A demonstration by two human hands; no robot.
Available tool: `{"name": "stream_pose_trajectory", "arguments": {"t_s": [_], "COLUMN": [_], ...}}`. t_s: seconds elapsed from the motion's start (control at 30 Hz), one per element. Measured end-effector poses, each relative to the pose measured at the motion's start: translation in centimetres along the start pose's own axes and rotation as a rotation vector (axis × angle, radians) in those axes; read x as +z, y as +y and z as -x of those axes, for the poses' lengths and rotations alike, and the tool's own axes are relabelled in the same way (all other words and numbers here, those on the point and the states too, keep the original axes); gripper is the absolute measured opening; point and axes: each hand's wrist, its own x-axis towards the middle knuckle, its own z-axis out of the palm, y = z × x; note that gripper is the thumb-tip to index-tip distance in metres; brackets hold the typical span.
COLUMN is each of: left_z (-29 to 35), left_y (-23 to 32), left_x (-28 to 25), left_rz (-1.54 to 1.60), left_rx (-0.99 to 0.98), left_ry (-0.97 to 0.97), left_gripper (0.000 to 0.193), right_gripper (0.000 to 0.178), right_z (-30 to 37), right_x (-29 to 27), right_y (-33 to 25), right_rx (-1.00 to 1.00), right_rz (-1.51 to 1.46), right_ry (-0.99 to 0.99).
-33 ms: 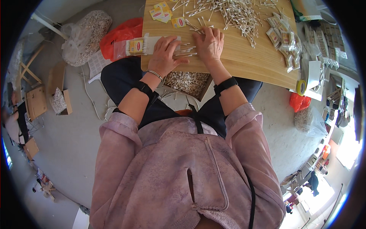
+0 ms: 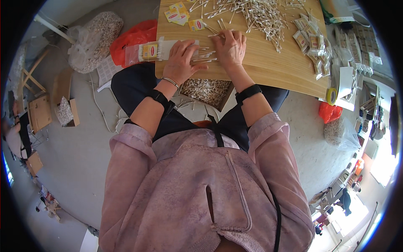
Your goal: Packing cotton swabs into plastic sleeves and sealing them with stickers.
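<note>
My left hand [image 2: 179,63] rests on the table edge over a white strip [image 2: 167,45], fingers bent and apart, thumb stretched out. Several loose cotton swabs [image 2: 205,55] lie between its forefinger and thumb. Left of it is a clear pouch [image 2: 132,53] with a row of cotton swabs [image 2: 158,49] and a yellow card [image 2: 150,51]. My right hand [image 2: 231,47] is curled on the table, its fingertips closed at a few cotton swabs [image 2: 213,32] that stick out to the left. The fingertips partly hide the grip.
A big heap of cotton swabs [image 2: 262,17] covers the far table. Yellow cards [image 2: 178,13] lie far left, filled packs [image 2: 310,40] at right. A box of swabs [image 2: 208,91] stands below the table edge. A red bag [image 2: 136,35] and yellow tape roll [image 2: 331,96] flank the table.
My right fingertips have shifted very slightly, and the swabs at them lie a little differently. My left hand has not visibly moved.
</note>
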Motion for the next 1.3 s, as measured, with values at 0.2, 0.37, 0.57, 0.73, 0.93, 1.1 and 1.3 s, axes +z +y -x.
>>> {"name": "stream_pose_trajectory", "arguments": {"t_s": [0.2, 0.37, 0.57, 0.73, 0.93, 1.1, 1.3], "left_z": [0.0, 0.0, -0.1, 0.0, 0.0, 0.0, -0.2], "left_y": [0.1, 0.0, 0.1, -0.1, -0.3, -0.4, 0.2], "left_x": [0.2, 0.1, 0.3, 0.4, 0.4, 0.4, 0.2], "left_rz": [-0.033, -0.021, 0.011, 0.038, 0.002, -0.008, 0.045], "left_rx": [0.009, 0.001, -0.023, -0.035, 0.018, 0.035, -0.033], "left_ry": [0.002, -0.007, 0.016, 0.005, 0.010, 0.015, 0.050], "left_gripper": [0.065, 0.065, 0.065, 0.064, 0.061, 0.062, 0.071], "right_gripper": [0.014, 0.011, 0.011, 0.012, 0.018, 0.011, 0.011], "right_z": [-0.6, -0.9, 0.5, 0.6, 0.0, 0.5, 1.5], "right_x": [-0.6, -1.4, -1.9, -2.4, -2.2, -1.2, -0.2], "right_y": [0.7, 2.3, 1.1, 1.5, 2.9, 0.6, -0.6], "right_rx": [-0.042, -0.255, -0.442, -0.268, -0.049, -0.176, -0.213], "right_rz": [0.005, -0.015, -0.058, -0.019, 0.086, -0.025, -0.050], "right_ry": [-0.079, -0.124, -0.247, -0.160, 0.061, -0.081, -0.139]}}
